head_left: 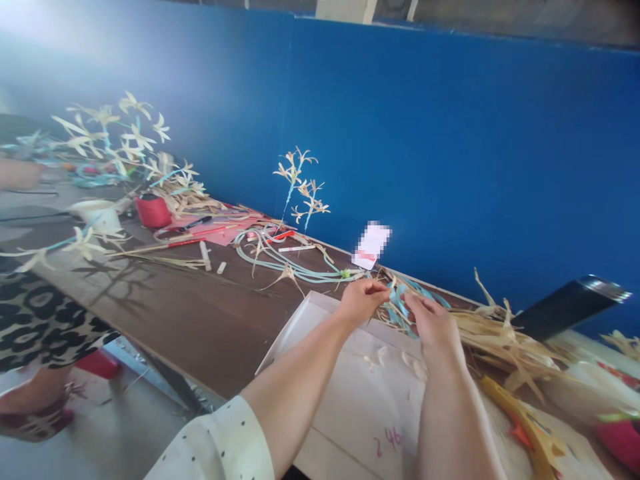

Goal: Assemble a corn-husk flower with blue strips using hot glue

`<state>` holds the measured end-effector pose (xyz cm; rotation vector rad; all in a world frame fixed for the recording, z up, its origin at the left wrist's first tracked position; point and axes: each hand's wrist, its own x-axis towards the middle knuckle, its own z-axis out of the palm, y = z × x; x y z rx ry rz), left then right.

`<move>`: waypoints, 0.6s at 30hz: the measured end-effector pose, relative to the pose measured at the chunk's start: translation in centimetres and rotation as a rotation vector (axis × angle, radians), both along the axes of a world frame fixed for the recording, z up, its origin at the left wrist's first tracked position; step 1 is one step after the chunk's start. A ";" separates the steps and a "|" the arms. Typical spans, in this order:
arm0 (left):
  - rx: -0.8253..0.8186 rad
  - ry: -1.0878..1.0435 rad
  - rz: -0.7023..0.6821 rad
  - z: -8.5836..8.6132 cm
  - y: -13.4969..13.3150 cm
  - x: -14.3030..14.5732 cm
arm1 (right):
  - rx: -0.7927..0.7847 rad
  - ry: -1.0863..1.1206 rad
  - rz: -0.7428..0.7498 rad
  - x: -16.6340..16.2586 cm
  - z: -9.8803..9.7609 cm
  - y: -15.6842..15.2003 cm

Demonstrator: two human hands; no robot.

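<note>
My left hand (361, 300) is closed in a pinch on a thin straw strip at the far edge of a white board (320, 340). My right hand (433, 320) is closed too, its fingers gripping a bunch of light-blue strips (400, 303) mixed with straw. The two hands sit close together, a few centimetres apart. A pile of dried straw leaves (495, 337) lies just right of my right hand. Several small pale scraps (395, 359) rest on the white board under my wrists.
A brown table (200, 313) runs along a blue wall (400, 147). On it are light-blue coiled cords (280, 257), straw flower stems (303, 187), a red spool (153, 211), a white cup (97, 213), a black cylinder (570, 303). Another person in patterned clothing (35, 320) is at left.
</note>
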<state>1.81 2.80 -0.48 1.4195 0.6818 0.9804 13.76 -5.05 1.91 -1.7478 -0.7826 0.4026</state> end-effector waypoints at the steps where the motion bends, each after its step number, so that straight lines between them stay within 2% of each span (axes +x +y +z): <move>1: -0.021 0.010 0.024 -0.1 0.1 0.0 | -0.136 -0.190 0.026 0.0 0.3 -0.5; 3: -0.042 0.049 0.067 -0.2 0.2 0.1 | -0.351 -0.445 0.104 -0.2 0.8 -1.4; 6: -0.034 0.105 0.108 -0.6 0.3 0.1 | -0.534 -0.558 0.222 -0.8 1.6 -2.2; 8: -0.042 0.121 0.124 -0.8 0.4 0.1 | -0.542 -0.567 0.234 -1.1 2.3 -2.3; 13: -0.098 0.110 0.140 -1.3 0.9 0.3 | -0.435 -0.628 0.261 -1.2 3.9 -1.8; 18: -0.058 0.070 0.182 -1.8 1.3 0.1 | -0.533 -0.635 0.352 -1.1 2.8 -1.6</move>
